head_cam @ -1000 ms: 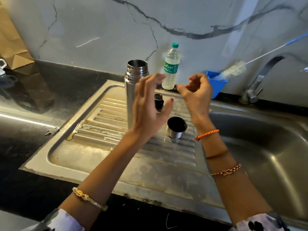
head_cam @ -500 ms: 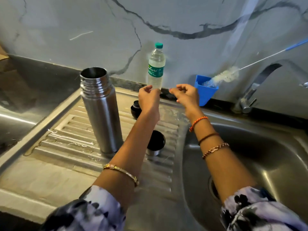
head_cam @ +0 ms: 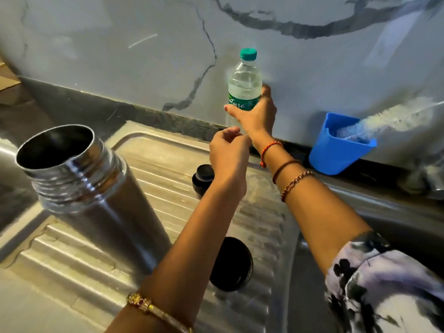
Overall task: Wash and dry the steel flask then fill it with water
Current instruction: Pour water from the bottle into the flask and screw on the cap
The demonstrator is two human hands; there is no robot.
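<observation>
The flask (head_cam: 89,195) stood open and unfilled — filling remained — while the right hand (head_cam: 255,114) gripped the capped bottle (head_cam: 243,85) and the left hand (head_cam: 228,152) hovered loosely curled, empty.

The steel flask (head_cam: 96,198) stands upright on the ribbed steel draining board (head_cam: 168,164), at its left side, mouth open and uncapped, with a threaded neck and a dark interior. Its black stopper (head_cam: 203,179) sits on the board behind it, and its cup lid (head_cam: 234,265) rests mouth-up nearer the front, partly hidden by a forearm. The clear water bottle (head_cam: 243,87), green-capped and green-labelled, stands upright at the back by the marble wall, held around its lower half.
</observation>
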